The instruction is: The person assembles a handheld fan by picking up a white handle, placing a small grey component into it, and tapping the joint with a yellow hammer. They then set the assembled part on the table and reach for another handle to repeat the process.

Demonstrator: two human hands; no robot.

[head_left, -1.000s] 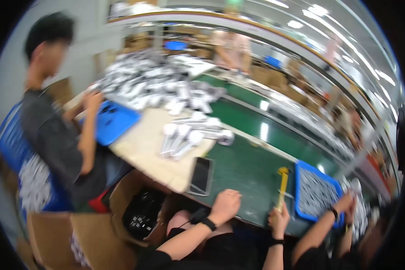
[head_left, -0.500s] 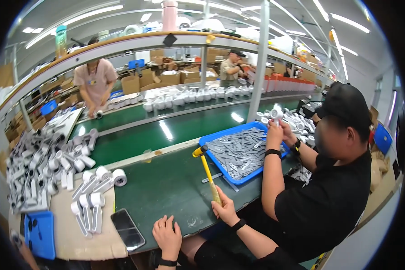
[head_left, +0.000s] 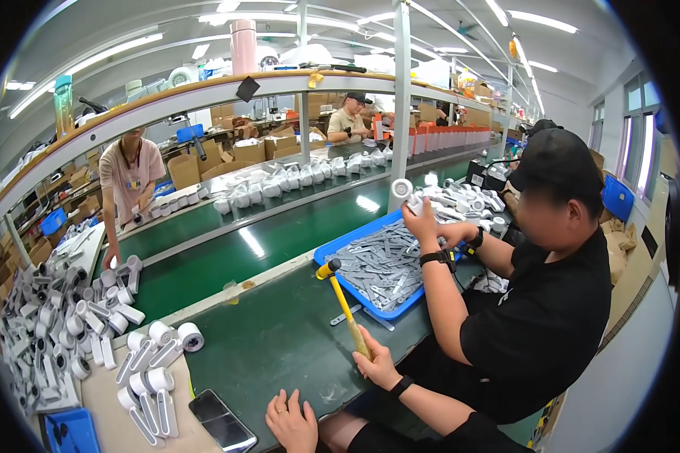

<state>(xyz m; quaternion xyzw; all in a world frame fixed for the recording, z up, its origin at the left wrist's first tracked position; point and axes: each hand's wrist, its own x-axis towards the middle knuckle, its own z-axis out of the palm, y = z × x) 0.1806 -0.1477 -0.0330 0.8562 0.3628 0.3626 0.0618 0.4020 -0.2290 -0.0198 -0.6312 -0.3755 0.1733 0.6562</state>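
My right hand (head_left: 378,362) is wrapped round the yellow handle of a small mallet (head_left: 346,308), held upright and tilted left, its black and yellow head near the blue tray's corner. My left hand (head_left: 292,424) rests at the bench's near edge, holding nothing, fingers apart. Beside it lies a dark phone (head_left: 223,420). Left of the phone, several white handheld fans (head_left: 147,381) with round heads and flat handles lie on a beige sheet (head_left: 109,392). The blue tray (head_left: 410,307) is full of flat grey strips (head_left: 381,264); two loose strips (head_left: 345,315) lie beside it.
A large heap of white and grey fans (head_left: 49,332) covers the left side. Below it sits a small blue tray (head_left: 74,432). At my right, a co-worker (head_left: 540,302) holds a white fan (head_left: 402,190). Beyond runs a green conveyor (head_left: 204,264) under a shelf post (head_left: 402,90).
The whole view has shifted a little. The co-worker at right has moved the fan and spread their hands apart. Across the conveyor, a person now reaches toward the heap. My grip on the mallet is unchanged.
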